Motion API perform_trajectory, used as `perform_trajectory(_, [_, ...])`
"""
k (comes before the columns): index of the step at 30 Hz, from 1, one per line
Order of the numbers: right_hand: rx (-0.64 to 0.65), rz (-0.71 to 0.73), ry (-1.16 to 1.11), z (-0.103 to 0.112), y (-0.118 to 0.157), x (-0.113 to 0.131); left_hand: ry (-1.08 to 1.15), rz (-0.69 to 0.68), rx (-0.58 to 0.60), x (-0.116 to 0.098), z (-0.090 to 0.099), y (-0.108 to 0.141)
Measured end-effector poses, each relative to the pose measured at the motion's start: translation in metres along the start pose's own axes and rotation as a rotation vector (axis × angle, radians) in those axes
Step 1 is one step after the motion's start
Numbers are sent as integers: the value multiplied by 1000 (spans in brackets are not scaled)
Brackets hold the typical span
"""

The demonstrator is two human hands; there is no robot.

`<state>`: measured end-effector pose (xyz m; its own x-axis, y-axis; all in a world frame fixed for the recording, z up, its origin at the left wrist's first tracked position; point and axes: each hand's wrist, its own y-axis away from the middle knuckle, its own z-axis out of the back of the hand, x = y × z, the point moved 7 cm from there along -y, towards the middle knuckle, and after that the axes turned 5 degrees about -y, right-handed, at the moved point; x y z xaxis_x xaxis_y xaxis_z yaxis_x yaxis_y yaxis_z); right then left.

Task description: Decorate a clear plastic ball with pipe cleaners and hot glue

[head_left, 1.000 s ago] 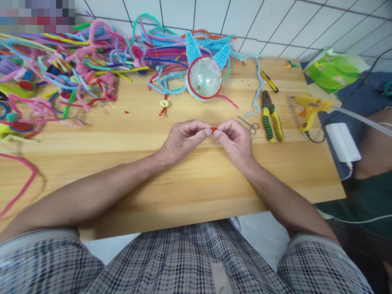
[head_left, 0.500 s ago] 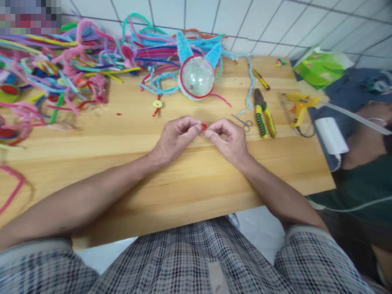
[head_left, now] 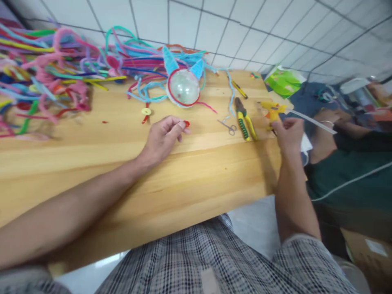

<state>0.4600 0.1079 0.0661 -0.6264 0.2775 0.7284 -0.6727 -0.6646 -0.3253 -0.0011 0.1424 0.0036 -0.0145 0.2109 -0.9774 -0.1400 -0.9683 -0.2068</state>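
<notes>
Between the thumb and fingertips of my left hand (head_left: pixel 165 136) is a small red piece (head_left: pixel 186 123), over the middle of the wooden table (head_left: pixel 196 171). My right hand (head_left: pixel 288 132) is closed round the handle of a yellow glue gun (head_left: pixel 273 109) at the table's right side; a clear glue stick (head_left: pixel 312 121) juts out of its back. Behind my left hand stands a clear ball (head_left: pixel 184 87) with a red rim and two blue fuzzy ears. A red strip with a pale yellow ring (head_left: pixel 146 111) lies left of the ball.
Pliers (head_left: pixel 245 120), small scissors (head_left: pixel 229 128) and a yellow cutter (head_left: pixel 239 89) lie left of the glue gun. Many coloured fuzzy stems (head_left: pixel 70 69) are heaped at the back left. A green packet (head_left: pixel 283 81) is at the back right. Another person's arm (head_left: pixel 324 130) is at the right.
My right hand has left the red piece, moved right and taken hold of the glue gun. My left hand keeps the red piece. The view has turned to the right.
</notes>
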Motion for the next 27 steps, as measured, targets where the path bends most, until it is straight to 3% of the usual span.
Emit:
perform_trajectory(2, [-77, -31, -12, -2, -24, -23, 10, -9, -11, 2, 2, -3])
perform_trajectory(7, [6, -99, 84, -43, -65, -39, -28, -9, -43, 9, 9, -9])
perform_trajectory(11, [-3, -147, 118, -53, -72, -31, -21, -13, -80, 10, 14, -11])
perform_trajectory(14, [26, -33, -59, -44, -58, -6, 7, -17, -109, 10, 19, -14])
perform_trajectory(17, [216, 147, -289, -37, -24, 40, 34, -36, -117, 17, 25, -24])
perform_trajectory(22, [724, 235, -308, -52, 57, 115, 58, -49, -132, 29, 35, -35])
perform_trajectory(25, [1049, 290, -273, -74, 102, 142, 86, -44, -165, 24, 36, -32])
perform_trajectory(27, [1173, 284, -246, -88, 121, 147, 83, -41, -192, 18, 34, -27])
